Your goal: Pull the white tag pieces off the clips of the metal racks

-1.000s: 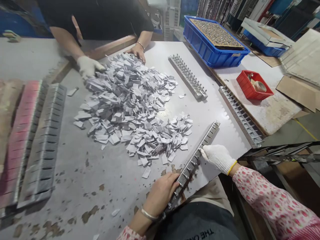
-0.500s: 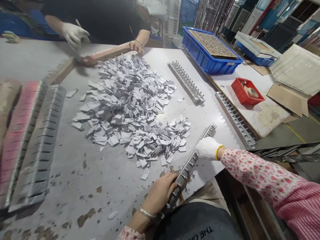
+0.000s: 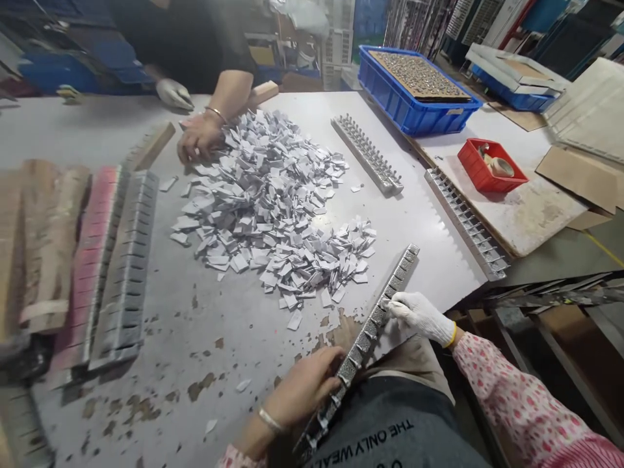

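Observation:
A long silver slotted bar [image 3: 374,320] lies slantwise at the table's near edge, its lower end by my apron. My bare left hand [image 3: 312,382], with a bracelet at the wrist, is wrapped round the bar's lower part. My gloved right hand [image 3: 416,313] is at the bar's right side, fingertips pinched at one of its slots; whatever lies between them is too small to make out. Beyond the bar spreads a large heap of small white-grey flat pieces [image 3: 273,195].
Slotted strips [image 3: 129,273], one pink, and wooden pieces lie at the left. Two spiked metal bars [image 3: 368,156] [image 3: 465,224], a blue crate [image 3: 414,117] and a red basket [image 3: 480,182] stand right. Across the table, a person reaches to the heap.
My right hand has moved down along the bar, uncovering its upper part. The view has shifted slightly. The other person's bare hand has moved from a wooden bar to the heap.

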Motion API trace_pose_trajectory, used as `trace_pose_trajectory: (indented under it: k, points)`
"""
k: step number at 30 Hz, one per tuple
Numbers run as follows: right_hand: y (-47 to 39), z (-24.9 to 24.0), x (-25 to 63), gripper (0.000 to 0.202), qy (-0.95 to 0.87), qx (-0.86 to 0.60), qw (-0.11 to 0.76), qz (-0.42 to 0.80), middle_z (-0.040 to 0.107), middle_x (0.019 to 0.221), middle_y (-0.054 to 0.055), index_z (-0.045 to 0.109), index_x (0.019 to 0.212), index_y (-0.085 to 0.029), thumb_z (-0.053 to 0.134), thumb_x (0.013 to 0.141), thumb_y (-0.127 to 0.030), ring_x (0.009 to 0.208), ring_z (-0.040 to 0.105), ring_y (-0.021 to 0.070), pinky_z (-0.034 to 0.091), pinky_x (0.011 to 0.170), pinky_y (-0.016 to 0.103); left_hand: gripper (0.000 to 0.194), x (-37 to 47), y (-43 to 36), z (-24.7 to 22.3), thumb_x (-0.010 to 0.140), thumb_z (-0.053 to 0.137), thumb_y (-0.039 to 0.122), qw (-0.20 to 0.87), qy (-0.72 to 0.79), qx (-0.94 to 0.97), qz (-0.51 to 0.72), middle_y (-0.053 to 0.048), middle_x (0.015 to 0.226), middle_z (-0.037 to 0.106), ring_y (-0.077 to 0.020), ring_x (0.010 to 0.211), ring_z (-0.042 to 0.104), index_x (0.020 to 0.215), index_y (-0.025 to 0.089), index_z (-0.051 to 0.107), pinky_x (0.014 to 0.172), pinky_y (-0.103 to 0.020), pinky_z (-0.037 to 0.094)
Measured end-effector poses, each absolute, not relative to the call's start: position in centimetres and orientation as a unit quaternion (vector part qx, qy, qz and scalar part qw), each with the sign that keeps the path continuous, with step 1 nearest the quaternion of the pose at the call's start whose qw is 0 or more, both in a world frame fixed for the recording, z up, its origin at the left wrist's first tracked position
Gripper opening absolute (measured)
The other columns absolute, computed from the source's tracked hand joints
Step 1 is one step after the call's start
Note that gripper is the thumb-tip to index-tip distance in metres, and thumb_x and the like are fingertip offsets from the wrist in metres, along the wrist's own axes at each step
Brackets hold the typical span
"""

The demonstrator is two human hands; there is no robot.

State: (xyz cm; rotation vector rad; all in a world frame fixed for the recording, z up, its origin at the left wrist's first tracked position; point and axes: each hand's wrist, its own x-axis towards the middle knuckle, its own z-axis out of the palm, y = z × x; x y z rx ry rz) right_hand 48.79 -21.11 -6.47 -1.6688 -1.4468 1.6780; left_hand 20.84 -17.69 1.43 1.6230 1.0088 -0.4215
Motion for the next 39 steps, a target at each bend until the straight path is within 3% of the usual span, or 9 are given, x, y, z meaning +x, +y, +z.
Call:
trace_pose_trajectory:
  k: [6, 8, 12, 18, 22, 28, 33, 39]
  points:
    - [-21.1, -4.7, 48.3, 0.031, -0.45, -0.501, 0.28, 0.684, 0.059, 0.054, -0.003, 0.054, 0.075, -0.017, 0.048, 0.095, -0.04, 0.047, 0.054, 0.0107, 0.039, 0.05, 0.019, 0.038, 27.9, -13.2, 3.0, 0.089, 0.05, 0.027, 0.585, 0.39, 0.711, -0.003, -0.009, 0.109, 0.063, -0.0198, 0.091, 0.058, 0.127, 0.021, 0.051, 0.078, -0.032, 0.049]
    - [-21.0, -4.3, 48.2, 0.03, -0.435, -0.487, 0.297, 0.697, 0.059, 0.053, -0.003, 0.056, 0.076, -0.016, 0.049, 0.094, -0.04, 0.046, 0.054, 0.0108, 0.039, 0.048, 0.019, 0.03, 29.5, -12.9, 2.3, 0.089, 0.048, 0.022, 0.594, 0.367, 0.716, 0.021, -0.007, 0.104, 0.063, -0.0179, 0.088, 0.057, 0.118, 0.02, 0.056, 0.077, -0.03, 0.047]
    - [-20.9, -3.6, 47.9, 0.027, -0.384, -0.505, 0.318, 0.705, 0.057, 0.051, -0.003, 0.058, 0.075, -0.015, 0.053, 0.091, -0.037, 0.046, 0.054, 0.0104, 0.038, 0.047, 0.019, 0.013, 30.1, -13.2, 0.3, 0.088, 0.055, 0.025, 0.58, 0.4, 0.71, 0.024, -0.001, 0.074, 0.058, -0.0137, 0.067, 0.051, 0.09, 0.016, 0.064, 0.064, -0.025, 0.04]
    - [-20.8, -3.6, 46.9, 0.035, -0.304, -0.506, 0.37, 0.717, 0.055, 0.051, -0.003, 0.053, 0.069, -0.016, 0.046, 0.095, -0.039, 0.045, 0.049, 0.0087, 0.036, 0.045, 0.018, 0.026, 29.2, -13.4, -0.1, 0.089, 0.056, 0.034, 0.564, 0.435, 0.7, 0.048, 0.002, 0.062, 0.052, -0.0107, 0.058, 0.046, 0.072, 0.015, 0.059, 0.058, -0.023, 0.033]
    - [-20.6, -3.7, 46.3, 0.037, -0.291, -0.486, 0.365, 0.739, 0.057, 0.054, -0.002, 0.053, 0.071, -0.016, 0.047, 0.095, -0.044, 0.046, 0.049, 0.009, 0.035, 0.044, 0.018, 0.032, 29.1, -13.9, 0.0, 0.086, 0.057, 0.042, 0.652, 0.449, 0.605, 0.084, 0.004, 0.056, 0.048, -0.0096, 0.053, 0.042, 0.069, 0.015, 0.056, 0.054, -0.022, 0.033]
    - [-20.3, -3.8, 45.3, 0.039, -0.299, -0.519, 0.408, 0.689, 0.055, 0.058, -0.002, 0.052, 0.073, -0.017, 0.046, 0.095, -0.047, 0.05, 0.049, 0.0103, 0.039, 0.05, 0.021, 0.041, 29.4, -14.6, -0.1, 0.076, 0.068, 0.052, 0.718, 0.507, 0.454, 0.145, -0.001, 0.071, 0.058, -0.0123, 0.065, 0.051, 0.082, 0.013, 0.059, 0.063, -0.024, 0.042]
    - [-20.3, -4.1, 44.6, 0.035, -0.372, -0.544, 0.418, 0.625, 0.054, 0.064, -0.002, 0.055, 0.078, -0.017, 0.048, 0.095, -0.047, 0.058, 0.048, 0.0116, 0.037, 0.055, 0.022, 0.039, 29.4, -14.7, -0.2, 0.083, 0.058, 0.054, 0.67, 0.513, 0.516, 0.146, -0.001, 0.072, 0.055, -0.0137, 0.068, 0.05, 0.08, 0.016, 0.054, 0.063, -0.025, 0.043]
    - [-20.1, -4.4, 43.0, 0.038, -0.444, -0.596, 0.435, 0.508, 0.05, 0.059, -0.002, 0.052, 0.067, -0.018, 0.047, 0.092, -0.046, 0.054, 0.044, 0.0113, 0.031, 0.052, 0.023, 0.031, 28.1, -15.8, -3.1, 0.094, 0.037, 0.046, 0.464, 0.544, 0.697, 0.058, 0.003, 0.059, 0.038, -0.0151, 0.054, 0.044, 0.072, 0.024, 0.035, 0.055, -0.026, 0.035]
